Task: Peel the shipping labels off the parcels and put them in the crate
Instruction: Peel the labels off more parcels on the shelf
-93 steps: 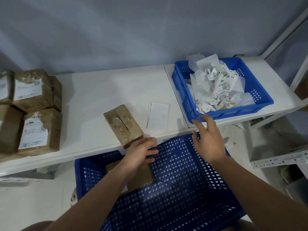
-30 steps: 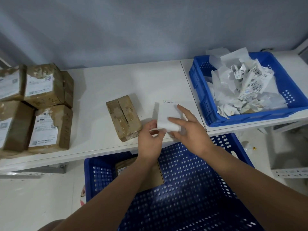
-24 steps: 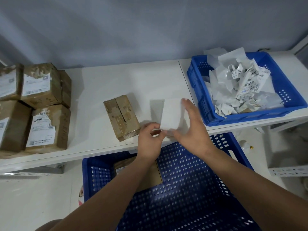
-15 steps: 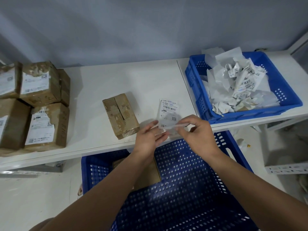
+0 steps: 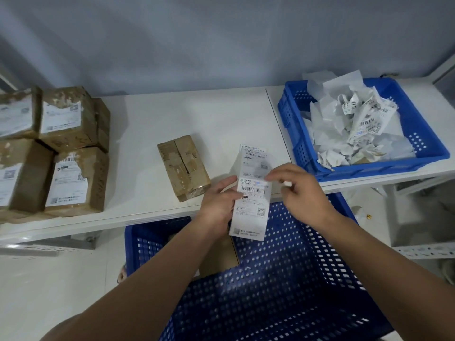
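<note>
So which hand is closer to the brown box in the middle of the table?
Left. The left hand sits right beside the brown box, almost at its near corner. The right hand is farther off, beyond the label.

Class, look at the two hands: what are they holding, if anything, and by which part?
A printed shipping label. The left hand grips its left edge near the middle; the right hand pinches its right edge near the fold.

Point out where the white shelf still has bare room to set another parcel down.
Free: the stretch of white shelf between the stacked labelled brown parcels and the lone peeled brown cardboard parcel, plus the strip behind it toward the wall. Crowded: the far left, the small blue crate heaped with peeled labels, and the front edge, where both hands hold a printed label.
</note>
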